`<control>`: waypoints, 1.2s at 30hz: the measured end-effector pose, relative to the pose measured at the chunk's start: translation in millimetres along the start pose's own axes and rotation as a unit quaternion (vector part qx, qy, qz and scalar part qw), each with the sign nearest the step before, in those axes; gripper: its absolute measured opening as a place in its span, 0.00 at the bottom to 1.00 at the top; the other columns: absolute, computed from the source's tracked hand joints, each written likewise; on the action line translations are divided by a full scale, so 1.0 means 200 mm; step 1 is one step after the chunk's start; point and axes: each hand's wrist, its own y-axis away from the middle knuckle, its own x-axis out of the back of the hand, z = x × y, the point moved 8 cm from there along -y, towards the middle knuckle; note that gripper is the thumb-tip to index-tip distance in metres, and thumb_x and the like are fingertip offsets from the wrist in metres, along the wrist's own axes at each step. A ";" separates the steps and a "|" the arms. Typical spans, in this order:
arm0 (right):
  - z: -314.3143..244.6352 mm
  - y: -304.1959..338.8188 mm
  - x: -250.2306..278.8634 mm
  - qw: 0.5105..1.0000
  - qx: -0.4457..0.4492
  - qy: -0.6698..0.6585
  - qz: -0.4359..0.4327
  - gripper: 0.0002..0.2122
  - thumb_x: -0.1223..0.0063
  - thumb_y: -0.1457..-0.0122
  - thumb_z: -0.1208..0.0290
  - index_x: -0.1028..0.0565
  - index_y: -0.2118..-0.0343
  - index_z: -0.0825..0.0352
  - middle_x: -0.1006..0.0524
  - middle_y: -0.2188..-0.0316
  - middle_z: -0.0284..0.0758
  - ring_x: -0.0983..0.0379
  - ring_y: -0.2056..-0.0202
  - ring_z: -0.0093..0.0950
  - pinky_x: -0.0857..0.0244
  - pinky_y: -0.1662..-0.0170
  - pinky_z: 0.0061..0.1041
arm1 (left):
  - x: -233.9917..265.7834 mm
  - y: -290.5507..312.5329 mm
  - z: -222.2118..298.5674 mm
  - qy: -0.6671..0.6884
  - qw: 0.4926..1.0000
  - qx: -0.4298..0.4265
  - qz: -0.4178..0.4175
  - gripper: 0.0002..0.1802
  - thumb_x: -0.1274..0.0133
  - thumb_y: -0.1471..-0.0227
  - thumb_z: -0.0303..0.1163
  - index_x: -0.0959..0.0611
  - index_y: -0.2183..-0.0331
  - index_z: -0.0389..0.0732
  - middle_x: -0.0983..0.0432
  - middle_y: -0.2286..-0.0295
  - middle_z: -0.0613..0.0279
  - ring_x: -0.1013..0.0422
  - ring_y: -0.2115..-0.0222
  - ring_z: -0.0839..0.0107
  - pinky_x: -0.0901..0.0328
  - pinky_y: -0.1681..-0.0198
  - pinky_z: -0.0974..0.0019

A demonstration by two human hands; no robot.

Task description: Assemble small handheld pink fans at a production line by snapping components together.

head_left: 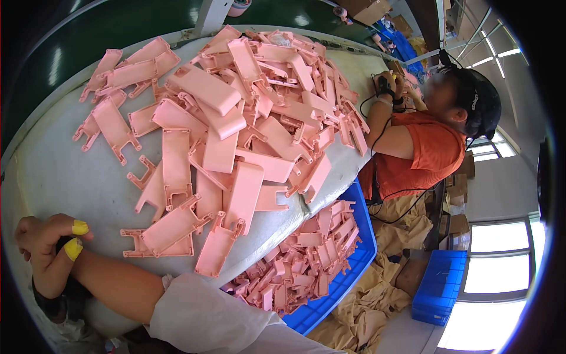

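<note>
Lying heaped across the pale table point(53, 171), pink plastic covers point(203, 88) end short of the left hand point(45, 251). Its yellow-taped thumb and forefinger stand slightly apart; whether they, or the right hand's obscured fingers, hold anything I cannot tell. The white-sleeved right arm point(124, 286) lies between it and a blue crate point(368, 248) of similar pieces, near an orange-shirted co-worker point(424, 141).

Pale sleeve point(206, 312), yellow-tipped fingers point(73, 249) (black wristband point(47, 302))

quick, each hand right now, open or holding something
Left hand: looks open, yellow-taped fingertips apart, nothing seen held.
Right hand: cannot be told, seemingly hidden behind the left.
</note>
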 end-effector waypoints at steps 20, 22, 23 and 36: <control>0.27 0.05 0.00 0.941 0.112 -0.237 0.213 0.44 0.89 0.53 0.31 0.31 0.72 0.76 0.35 0.76 0.47 0.41 0.83 0.23 0.48 0.83 0.15 | 0.02 0.00 0.03 -0.122 0.992 -0.012 0.008 0.10 0.52 0.55 0.30 0.24 0.66 0.43 0.25 0.73 0.69 0.35 0.71 0.79 0.48 0.60 0.75; 0.26 0.05 -0.03 0.932 0.118 -0.272 0.209 0.43 0.88 0.52 0.32 0.31 0.72 0.76 0.34 0.76 0.46 0.40 0.83 0.23 0.47 0.83 0.15 | 0.03 0.01 0.05 -0.119 0.993 -0.010 0.003 0.10 0.52 0.56 0.28 0.24 0.66 0.43 0.25 0.72 0.68 0.34 0.71 0.78 0.49 0.60 0.74; 0.14 0.06 0.05 0.933 0.122 -0.263 0.213 0.43 0.88 0.52 0.32 0.31 0.72 0.76 0.34 0.76 0.46 0.40 0.83 0.23 0.47 0.83 0.15 | 0.00 0.00 0.03 -0.101 0.995 -0.017 -0.004 0.11 0.53 0.56 0.27 0.24 0.66 0.42 0.26 0.72 0.66 0.34 0.71 0.77 0.49 0.59 0.73; 0.33 -0.01 -0.06 0.996 -0.060 -0.062 -0.038 0.20 0.68 0.45 0.56 0.31 0.75 0.71 0.33 0.79 0.36 0.38 0.83 0.19 0.44 0.81 0.15 | -0.01 -0.01 0.05 -0.030 0.999 0.002 -0.013 0.11 0.51 0.54 0.30 0.25 0.65 0.42 0.25 0.71 0.68 0.34 0.70 0.78 0.47 0.61 0.76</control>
